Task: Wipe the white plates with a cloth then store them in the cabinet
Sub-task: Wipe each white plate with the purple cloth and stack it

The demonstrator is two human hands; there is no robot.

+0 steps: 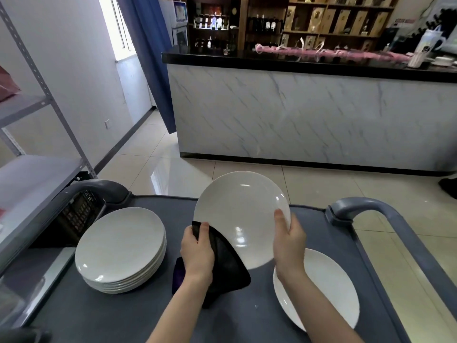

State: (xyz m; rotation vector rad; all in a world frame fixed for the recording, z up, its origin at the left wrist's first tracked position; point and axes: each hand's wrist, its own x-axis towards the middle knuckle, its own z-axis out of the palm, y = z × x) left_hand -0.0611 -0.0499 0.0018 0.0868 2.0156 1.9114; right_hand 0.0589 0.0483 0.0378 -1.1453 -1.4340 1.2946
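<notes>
A white plate (241, 214) is held tilted above the grey cart top (138, 315), its face toward me. My right hand (288, 240) grips its right rim, thumb on the face. My left hand (197, 251) grips a black cloth (228, 268) against the plate's lower left edge; the cloth hangs down over the cart. A stack of several white plates (121, 248) sits on the cart to the left. One single white plate (324, 285) lies flat on the cart at the right, partly under my right forearm.
The cart has grey handles at the far left (99, 188) and far right (366, 206). A metal shelf rack (37, 154) stands at the left. A marble-fronted counter with a black top (309, 115) stands across the tiled floor, bottle shelves behind it.
</notes>
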